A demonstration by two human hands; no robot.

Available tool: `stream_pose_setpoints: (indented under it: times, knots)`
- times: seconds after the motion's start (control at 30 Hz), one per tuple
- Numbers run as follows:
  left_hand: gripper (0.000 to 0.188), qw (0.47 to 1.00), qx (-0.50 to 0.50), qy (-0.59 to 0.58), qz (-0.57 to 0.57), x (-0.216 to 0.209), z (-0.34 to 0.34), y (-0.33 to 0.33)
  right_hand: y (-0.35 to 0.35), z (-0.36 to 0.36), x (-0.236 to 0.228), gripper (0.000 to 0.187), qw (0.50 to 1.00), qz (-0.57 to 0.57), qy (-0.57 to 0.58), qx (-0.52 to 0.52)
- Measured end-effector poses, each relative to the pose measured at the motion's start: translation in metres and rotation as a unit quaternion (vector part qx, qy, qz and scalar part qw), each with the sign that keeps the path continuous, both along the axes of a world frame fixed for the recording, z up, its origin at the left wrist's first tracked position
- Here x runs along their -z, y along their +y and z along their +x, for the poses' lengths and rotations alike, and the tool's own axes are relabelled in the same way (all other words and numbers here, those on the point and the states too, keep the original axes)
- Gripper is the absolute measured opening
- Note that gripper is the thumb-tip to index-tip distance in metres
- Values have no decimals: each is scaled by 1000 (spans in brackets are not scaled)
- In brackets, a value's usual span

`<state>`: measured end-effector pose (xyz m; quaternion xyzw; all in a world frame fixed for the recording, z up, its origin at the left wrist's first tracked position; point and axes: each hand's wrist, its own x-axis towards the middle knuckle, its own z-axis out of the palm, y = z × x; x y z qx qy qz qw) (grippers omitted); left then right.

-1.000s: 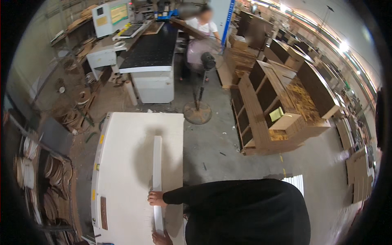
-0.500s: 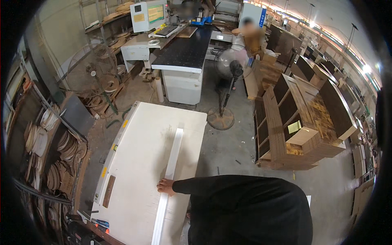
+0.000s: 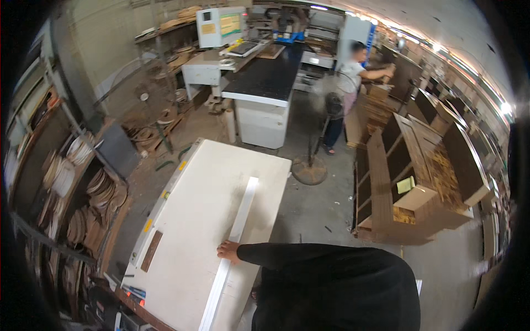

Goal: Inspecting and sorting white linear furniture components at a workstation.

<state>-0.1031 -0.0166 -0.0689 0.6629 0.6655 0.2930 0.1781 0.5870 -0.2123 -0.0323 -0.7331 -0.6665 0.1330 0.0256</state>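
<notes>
A long, narrow white strip (image 3: 243, 212) with grooves along its length lies on a pale rectangular board (image 3: 193, 198), running from the near edge toward the far right. My right hand (image 3: 228, 251) reaches in from the right in a loose black sleeve (image 3: 331, 270). Its fingers curl over the strip near the middle of its visible length. My left hand does not show. A yellow-marked spirit level (image 3: 165, 195) lies along the board's left edge, with a short brown wooden piece (image 3: 152, 251) beside it.
Shelves of coiled edging (image 3: 77, 220) stand at left. Ahead are a black-topped machine table (image 3: 259, 77), a pedestal fan (image 3: 326, 110) and a person (image 3: 353, 74). Brown cabinet frames (image 3: 408, 182) fill the right. Hand tools (image 3: 134, 292) lie at the board's near left corner.
My view has shifted, so the scene sits a little further right and lower. The person at the back now stands with arms stretched to the right. My right hand stays on the white strip.
</notes>
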Motion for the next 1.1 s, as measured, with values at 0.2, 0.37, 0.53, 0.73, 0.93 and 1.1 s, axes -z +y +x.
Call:
stream_pose_setpoints:
  times: [0.2, 0.37, 0.53, 0.73, 0.93, 1.1]
  knots:
    - [65, 980, -175, -92, -36, -17, 45, 10, -5, 3, -6, 69, 1000, -10, -2, 22]
    - [62, 985, -168, 21, -9, -32, 63, -8, -9, 2, -14, 66, 1000, 6, 17, 23]
    - [60, 977, -156, 148, 15, -37, 49, -14, -8, -4, -31, 63, 999, 5, 19, 27]
    - [57, 949, -85, 301, 41, -33, 48, 12, -10, 2, -26, 62, 999, 6, 16, 37]
    - [61, 922, -89, 279, 252, -23, 40, 12, -9, -1, -28, 59, 1000, 20, 13, 16]
    - [64, 972, -134, 187, 46, -27, 34, 12, -11, -3, -33, 60, 1000, -1, -1, 28]
